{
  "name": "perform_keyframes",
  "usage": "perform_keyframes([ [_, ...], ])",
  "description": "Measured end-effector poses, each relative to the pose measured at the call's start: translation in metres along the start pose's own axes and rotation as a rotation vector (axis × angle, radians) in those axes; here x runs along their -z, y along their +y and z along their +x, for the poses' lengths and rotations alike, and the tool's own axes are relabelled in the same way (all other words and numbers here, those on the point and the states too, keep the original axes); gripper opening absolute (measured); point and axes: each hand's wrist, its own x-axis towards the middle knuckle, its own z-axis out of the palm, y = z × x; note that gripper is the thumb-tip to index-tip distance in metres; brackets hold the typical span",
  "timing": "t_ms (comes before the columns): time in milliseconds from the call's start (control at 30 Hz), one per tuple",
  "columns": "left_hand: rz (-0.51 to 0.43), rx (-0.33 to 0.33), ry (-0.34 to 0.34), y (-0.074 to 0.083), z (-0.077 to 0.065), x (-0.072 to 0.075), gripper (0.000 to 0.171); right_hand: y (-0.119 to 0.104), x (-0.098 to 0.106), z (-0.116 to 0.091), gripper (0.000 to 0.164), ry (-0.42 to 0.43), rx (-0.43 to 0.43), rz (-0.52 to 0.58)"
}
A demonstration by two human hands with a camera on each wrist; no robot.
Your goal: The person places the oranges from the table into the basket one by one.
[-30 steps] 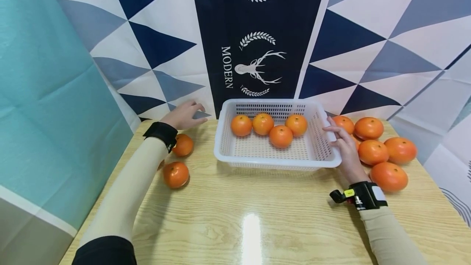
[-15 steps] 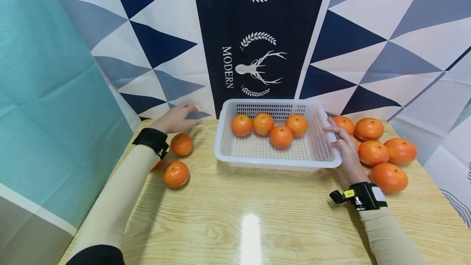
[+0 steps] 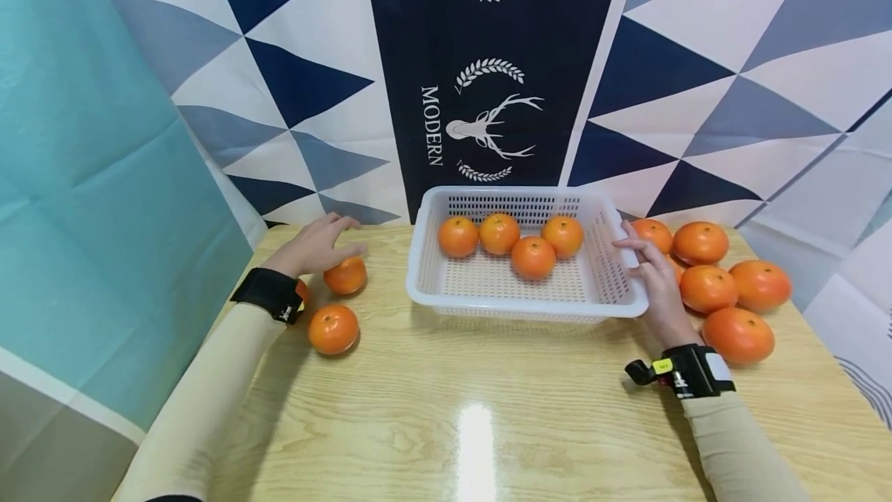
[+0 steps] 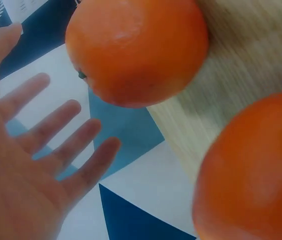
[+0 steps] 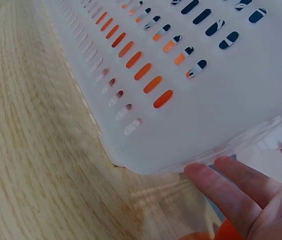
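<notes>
My left hand (image 3: 313,246), fingers spread, hovers by an orange (image 3: 346,276) at the table's far left. In the left wrist view that orange (image 4: 136,50) lies beyond the fingertips, and nothing is in the palm. A second orange (image 3: 334,329) rests closer to me, and a third (image 3: 303,293) is partly hidden behind the wrist strap. My right hand (image 3: 658,285) holds the right rim of a white plastic basket (image 3: 516,304). Fingers (image 5: 226,192) touch the basket's outside in the right wrist view. Several oranges (image 3: 533,258) sit inside it.
A cluster of oranges (image 3: 707,289) lies right of the basket, close beside my right hand. The wooden table (image 3: 418,409) meets a patterned cloth (image 3: 334,122) behind the basket. A teal cloth (image 3: 104,177) hangs along the left side.
My left hand has drawn back to the left and toward me, from beyond the far-left orange to right beside it. My right hand and the basket stay in place.
</notes>
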Motion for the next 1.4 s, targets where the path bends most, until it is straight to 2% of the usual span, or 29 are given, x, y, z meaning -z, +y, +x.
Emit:
perform_keyframes([
  [233, -0.023, 0.022, 0.012, -0.003, -0.019, -0.001, 0.067, 0.0, 0.001, 0.0, 0.052, 0.007, -0.005, -0.001],
  [433, -0.027, 0.012, 0.029, -0.008, -0.026, -0.005, 0.067, 0.001, 0.001, -0.001, 0.05, -0.002, -0.007, -0.015],
  [733, -0.031, 0.009, 0.002, -0.014, -0.027, -0.012, 0.072, 0.002, 0.002, -0.002, 0.049, -0.014, -0.014, -0.04],
  [1100, -0.019, -0.019, 0.018, -0.02, -0.027, -0.025, 0.074, 0.0, 0.001, -0.002, 0.05, -0.01, -0.011, -0.011],
  [1400, -0.051, 0.021, -0.007, -0.02, -0.03, -0.029, 0.073, -0.001, 0.001, -0.002, 0.05, -0.013, -0.015, -0.021],
])
